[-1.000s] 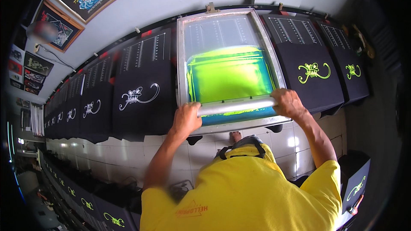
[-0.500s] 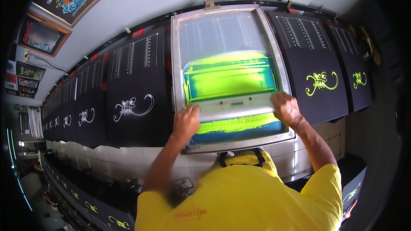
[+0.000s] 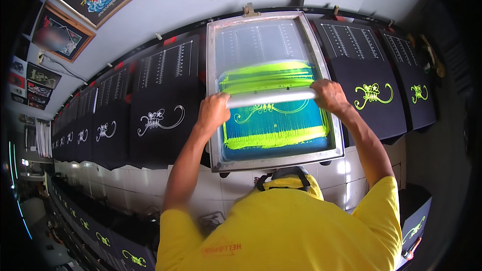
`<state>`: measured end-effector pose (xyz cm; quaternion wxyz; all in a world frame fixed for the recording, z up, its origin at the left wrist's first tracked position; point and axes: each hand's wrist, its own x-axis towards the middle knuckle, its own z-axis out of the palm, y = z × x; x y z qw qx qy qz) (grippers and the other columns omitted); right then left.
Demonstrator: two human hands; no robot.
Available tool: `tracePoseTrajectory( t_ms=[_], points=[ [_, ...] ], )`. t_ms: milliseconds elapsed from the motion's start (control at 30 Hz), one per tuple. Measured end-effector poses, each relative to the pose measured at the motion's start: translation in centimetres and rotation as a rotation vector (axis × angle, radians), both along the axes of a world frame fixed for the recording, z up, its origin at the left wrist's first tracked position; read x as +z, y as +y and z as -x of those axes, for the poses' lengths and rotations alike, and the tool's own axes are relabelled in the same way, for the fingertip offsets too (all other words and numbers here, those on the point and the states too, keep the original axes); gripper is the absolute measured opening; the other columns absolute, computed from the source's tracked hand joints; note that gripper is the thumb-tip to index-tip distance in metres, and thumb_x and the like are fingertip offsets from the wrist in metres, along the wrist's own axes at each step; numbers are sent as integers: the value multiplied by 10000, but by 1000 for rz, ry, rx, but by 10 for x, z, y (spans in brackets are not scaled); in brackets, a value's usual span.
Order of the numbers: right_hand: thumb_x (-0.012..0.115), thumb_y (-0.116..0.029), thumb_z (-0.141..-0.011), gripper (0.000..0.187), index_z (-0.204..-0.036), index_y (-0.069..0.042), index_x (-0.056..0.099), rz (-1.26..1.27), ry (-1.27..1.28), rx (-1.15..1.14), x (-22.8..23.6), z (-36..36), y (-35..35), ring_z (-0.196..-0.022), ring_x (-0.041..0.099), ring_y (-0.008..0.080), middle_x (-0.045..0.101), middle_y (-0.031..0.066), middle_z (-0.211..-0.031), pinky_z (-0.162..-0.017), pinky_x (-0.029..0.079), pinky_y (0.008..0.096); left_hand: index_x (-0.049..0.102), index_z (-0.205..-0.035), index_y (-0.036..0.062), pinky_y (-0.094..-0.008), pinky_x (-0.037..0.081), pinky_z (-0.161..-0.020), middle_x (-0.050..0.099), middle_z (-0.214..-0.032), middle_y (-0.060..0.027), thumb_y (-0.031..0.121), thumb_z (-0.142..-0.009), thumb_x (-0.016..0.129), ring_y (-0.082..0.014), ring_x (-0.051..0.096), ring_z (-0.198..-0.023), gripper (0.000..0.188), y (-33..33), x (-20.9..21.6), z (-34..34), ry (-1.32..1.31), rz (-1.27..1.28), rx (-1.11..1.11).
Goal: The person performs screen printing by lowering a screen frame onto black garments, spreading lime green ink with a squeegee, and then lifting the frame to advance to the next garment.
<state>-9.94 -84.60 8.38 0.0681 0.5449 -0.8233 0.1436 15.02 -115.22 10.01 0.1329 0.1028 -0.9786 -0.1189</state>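
My left hand (image 3: 214, 112) and my right hand (image 3: 331, 96) grip the two ends of a long grey squeegee (image 3: 271, 97). Its bar lies crosswise over a metal-framed printing screen (image 3: 214, 148), about halfway along the mesh. Bright yellow-green ink (image 3: 276, 136) forms a thick band near the screen's near end, and more is smeared just beyond the squeegee. Between bar and near band, the blue mesh shows a curling, scorpion-like outline. Both hands are closed, with fingers wrapped round the bar. The squeegee's lower edge is hidden.
Black shirts (image 3: 165, 143) with white outline prints line the long table to the left. On the right, black shirts (image 3: 371, 115) carry yellow-green prints. A metal clamp (image 3: 249, 10) meets the screen's far edge. Framed pictures (image 3: 63, 32) hang on the wall. Another printed row stands lower left.
Both hands have moved the squeegee away from me, from the near part of the screen to its middle. The curling outline in the mesh is now uncovered.
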Motion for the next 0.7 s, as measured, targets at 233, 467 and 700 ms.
tracePoseTrajectory(
  t_ms=[233, 467, 700],
  points=[
    [649, 3, -648, 308, -949, -50, 615, 5, -108, 3, 11, -100, 74, -841, 668, 303, 667, 113, -943, -693, 578, 404, 656, -973, 26, -430, 567, -778, 702, -992, -139, -45, -687, 607, -340, 680, -915, 299, 82, 8, -95, -35, -47, 56],
    [630, 24, -644, 282, -921, -15, 597, 60, -71, 16, 6, -127, 87, -839, 664, 309, 652, 148, -955, -699, 581, 383, 670, -945, 7, -387, 576, -799, 709, -1035, -118, -52, -693, 609, -299, 691, -981, 265, 100, -24, -120, 60, -39, 13],
    [647, 10, -632, 258, -876, -29, 574, 78, -14, 18, -6, -79, 47, -815, 656, 287, 644, 119, -898, -673, 574, 366, 681, -939, 10, -381, 577, -798, 714, -1021, -131, -43, -698, 619, -290, 697, -979, 255, 52, -29, -67, 92, 5, -32]
  ],
)
